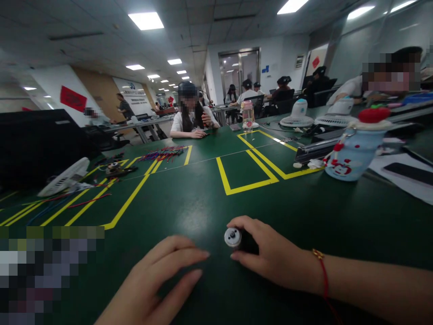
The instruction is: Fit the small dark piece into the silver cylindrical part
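Observation:
My right hand (260,250) is wrapped round a small electric motor (233,236), its thumb and forefinger on either side. A round silver end with a short centre shaft faces me, and the body behind it is dark and partly hidden by the fingers. To its left, my left hand (162,275) hovers over the green table (189,207) with thumb and fingers apart. Nothing is between those fingers, and a small gap separates their tips from the motor.
A blue bottle (356,149) with a red lid stands at the right, near white fans (297,115). Bundled coloured wires (164,154), a tilted white fan part (66,176) and yellow tape lines (252,187) lie ahead. A person (192,115) sits across the table.

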Available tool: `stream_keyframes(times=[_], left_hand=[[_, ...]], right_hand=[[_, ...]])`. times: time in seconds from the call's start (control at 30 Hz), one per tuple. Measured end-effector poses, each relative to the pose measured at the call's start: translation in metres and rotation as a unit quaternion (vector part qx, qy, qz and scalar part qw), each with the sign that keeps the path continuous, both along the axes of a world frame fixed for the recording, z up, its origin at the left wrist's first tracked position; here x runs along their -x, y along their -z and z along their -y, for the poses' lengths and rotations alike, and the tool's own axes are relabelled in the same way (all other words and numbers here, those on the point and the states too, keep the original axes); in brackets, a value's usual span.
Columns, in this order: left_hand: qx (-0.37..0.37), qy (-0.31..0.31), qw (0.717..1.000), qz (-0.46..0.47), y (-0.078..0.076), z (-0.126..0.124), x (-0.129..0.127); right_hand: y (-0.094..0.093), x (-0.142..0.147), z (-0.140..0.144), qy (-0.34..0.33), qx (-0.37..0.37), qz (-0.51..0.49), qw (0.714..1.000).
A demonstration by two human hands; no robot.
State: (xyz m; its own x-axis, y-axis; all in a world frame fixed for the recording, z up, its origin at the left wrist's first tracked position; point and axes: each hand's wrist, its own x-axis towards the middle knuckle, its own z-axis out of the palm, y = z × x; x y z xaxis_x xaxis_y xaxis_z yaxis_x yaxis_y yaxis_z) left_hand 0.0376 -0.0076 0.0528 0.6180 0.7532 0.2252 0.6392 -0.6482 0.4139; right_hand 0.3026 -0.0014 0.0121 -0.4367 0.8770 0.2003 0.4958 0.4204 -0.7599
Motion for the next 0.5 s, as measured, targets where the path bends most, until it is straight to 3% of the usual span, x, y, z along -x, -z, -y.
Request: stream_keyframes(times=[0.1, 0.17, 0.5], left_hand=[[0.037, 0.022, 0.998, 0.051, -0.011, -0.013, -0.049], [0.038, 0.023, 0.997, 0.06, -0.013, -0.021, -0.067], [0.023, 0.032, 0.994, 0.106, -0.011, -0.022, -0.07]], right_hand=[[0.003, 0.0, -0.001, -0.011, 0.011, -0.019, 1.0], [0.004, -0.001, -0.001, -0.013, 0.023, -0.037, 0.999], [0.0, 0.001, 0.0, -0.003, 0.003, -0.03, 1.0]])
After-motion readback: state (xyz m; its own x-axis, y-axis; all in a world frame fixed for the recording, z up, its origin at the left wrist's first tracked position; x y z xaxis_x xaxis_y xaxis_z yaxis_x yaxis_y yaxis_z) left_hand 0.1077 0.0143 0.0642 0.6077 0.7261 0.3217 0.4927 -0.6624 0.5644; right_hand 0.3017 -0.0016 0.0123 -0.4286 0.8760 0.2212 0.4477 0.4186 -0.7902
